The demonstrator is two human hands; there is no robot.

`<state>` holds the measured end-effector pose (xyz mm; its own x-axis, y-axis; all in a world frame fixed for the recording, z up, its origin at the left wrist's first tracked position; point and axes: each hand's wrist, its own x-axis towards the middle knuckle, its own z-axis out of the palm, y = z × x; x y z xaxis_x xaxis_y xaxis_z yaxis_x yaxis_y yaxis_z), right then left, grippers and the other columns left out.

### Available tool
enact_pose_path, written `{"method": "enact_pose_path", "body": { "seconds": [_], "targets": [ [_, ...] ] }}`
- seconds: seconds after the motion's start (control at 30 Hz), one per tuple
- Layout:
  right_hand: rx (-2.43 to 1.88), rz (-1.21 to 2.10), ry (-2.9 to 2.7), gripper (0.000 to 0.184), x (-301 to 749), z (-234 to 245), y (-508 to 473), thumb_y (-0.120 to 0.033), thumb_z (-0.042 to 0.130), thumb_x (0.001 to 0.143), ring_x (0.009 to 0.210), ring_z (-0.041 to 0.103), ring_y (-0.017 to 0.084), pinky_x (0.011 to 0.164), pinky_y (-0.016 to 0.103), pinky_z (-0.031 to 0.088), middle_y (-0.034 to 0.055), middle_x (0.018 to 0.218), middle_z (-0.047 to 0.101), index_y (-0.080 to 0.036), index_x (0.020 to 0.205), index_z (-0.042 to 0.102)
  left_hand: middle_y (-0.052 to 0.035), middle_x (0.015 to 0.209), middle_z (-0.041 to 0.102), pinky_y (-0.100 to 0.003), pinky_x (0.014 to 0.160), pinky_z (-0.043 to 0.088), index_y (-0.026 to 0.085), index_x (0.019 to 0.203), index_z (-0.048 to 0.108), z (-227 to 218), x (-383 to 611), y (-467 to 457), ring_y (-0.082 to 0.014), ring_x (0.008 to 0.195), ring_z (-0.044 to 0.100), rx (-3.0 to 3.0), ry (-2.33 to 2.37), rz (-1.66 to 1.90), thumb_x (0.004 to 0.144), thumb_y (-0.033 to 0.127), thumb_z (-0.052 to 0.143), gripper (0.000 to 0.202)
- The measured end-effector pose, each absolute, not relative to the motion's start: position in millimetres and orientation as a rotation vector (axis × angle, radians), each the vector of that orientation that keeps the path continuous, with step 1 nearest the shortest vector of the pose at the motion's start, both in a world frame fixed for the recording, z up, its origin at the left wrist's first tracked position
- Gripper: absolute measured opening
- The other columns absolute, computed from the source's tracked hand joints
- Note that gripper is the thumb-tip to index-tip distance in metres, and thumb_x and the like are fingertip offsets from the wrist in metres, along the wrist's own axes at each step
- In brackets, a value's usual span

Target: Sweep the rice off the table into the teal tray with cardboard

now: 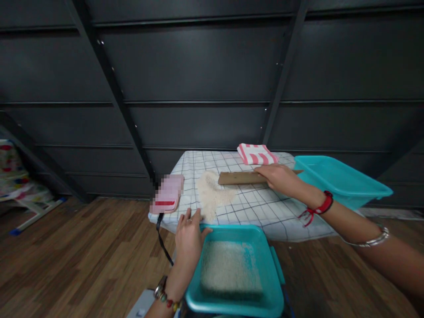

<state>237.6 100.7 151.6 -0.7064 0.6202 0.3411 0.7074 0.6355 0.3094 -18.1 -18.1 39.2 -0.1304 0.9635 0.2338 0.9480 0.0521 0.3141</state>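
Note:
My left hand grips the far-left rim of a teal tub that holds white rice and sits just below the table's near edge. My right hand is closed on a flat brown cardboard strip lying on the checked tablecloth. The strip's left end touches a loose heap of white rice spread on the cloth, just beyond the tub.
A second teal tub stands at the table's right end. A folded red-and-white striped cloth lies at the far edge. A pink pouch with a black strap rests on the left corner. Dark panelled wall behind; wooden floor around.

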Motion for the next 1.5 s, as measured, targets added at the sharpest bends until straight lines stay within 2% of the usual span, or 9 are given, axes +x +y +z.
{"method": "enact_pose_path", "body": {
  "seconds": [0.23,0.4,0.73,0.83,1.0,1.17,1.5],
  "targets": [
    [-0.802,-0.651,-2.64,0.037,251.0,154.1,79.0,0.002,0.043,0.069,0.075,0.065,0.018,0.068,0.028,0.048,0.0063,0.085,0.071,-0.015,0.094,0.064,-0.01,0.107,0.07,-0.041,0.105,0.035,0.012,0.119,0.056,38.6,-18.0,-17.3,-0.0275,0.126,0.045,2.056,2.266,0.618,0.072,0.02,0.072,0.05],
    [-0.97,-0.791,-2.501,0.027,253.0,158.9,85.3,-0.004,0.045,0.078,0.072,0.066,0.02,0.062,0.029,0.048,0.0086,0.082,0.071,-0.013,0.095,0.064,-0.0111,0.106,0.07,-0.042,0.106,0.034,0.009,0.122,0.053,39.2,-17.9,-18.0,-0.0277,0.127,0.043,2.064,2.259,0.612,0.074,0.022,0.071,0.053],
    [-0.937,-0.657,-2.657,0.038,247.0,154.9,75.2,0.003,0.046,0.065,0.076,0.066,0.019,0.066,0.028,0.048,0.0066,0.087,0.071,-0.015,0.094,0.064,-0.0095,0.108,0.07,-0.041,0.106,0.033,0.01,0.122,0.053,41.2,-17.5,-17.1,-0.0277,0.127,0.043,2.057,2.277,0.569,0.074,0.022,0.071,0.052],
    [-0.906,-0.613,-2.652,0.04,253.3,158.1,72.0,0.002,0.046,0.067,0.078,0.065,0.018,0.068,0.027,0.048,0.0066,0.089,0.071,-0.015,0.098,0.063,-0.0094,0.106,0.071,-0.042,0.105,0.035,0.009,0.122,0.053,40.3,-17.8,-17.8,-0.0288,0.127,0.044,2.067,2.275,0.585,0.074,0.022,0.071,0.053],
    [-1.065,-0.708,-2.534,0.03,258.8,158.1,80.3,-0.004,0.046,0.075,0.078,0.066,0.021,0.067,0.03,0.048,0.0093,0.088,0.071,-0.014,0.098,0.063,-0.0087,0.105,0.071,-0.043,0.104,0.036,0.011,0.121,0.054,40.6,-17.0,-18.0,-0.0295,0.126,0.044,2.066,2.277,0.615,0.073,0.022,0.071,0.052],
    [-1.113,-0.735,-2.584,0.031,254.9,152.7,82.4,-0.001,0.047,0.071,0.075,0.066,0.021,0.064,0.03,0.048,0.0087,0.085,0.071,-0.015,0.093,0.064,-0.0104,0.106,0.07,-0.043,0.105,0.035,0.008,0.121,0.054,43.4,-16.1,-18.4,-0.0296,0.127,0.044,2.043,2.268,0.61,0.073,0.021,0.071,0.053],
    [-0.957,-0.579,-2.677,0.035,252.5,161.9,50.6,0.001,0.042,0.068,0.072,0.065,0.018,0.063,0.027,0.047,0.0058,0.083,0.071,-0.016,0.091,0.063,-0.0091,0.103,0.072,-0.045,0.103,0.037,0.012,0.118,0.056,42.3,-16.9,-18.2,-0.0299,0.125,0.046,2.08,2.268,0.645,0.072,0.02,0.071,0.049]
  ]
}}
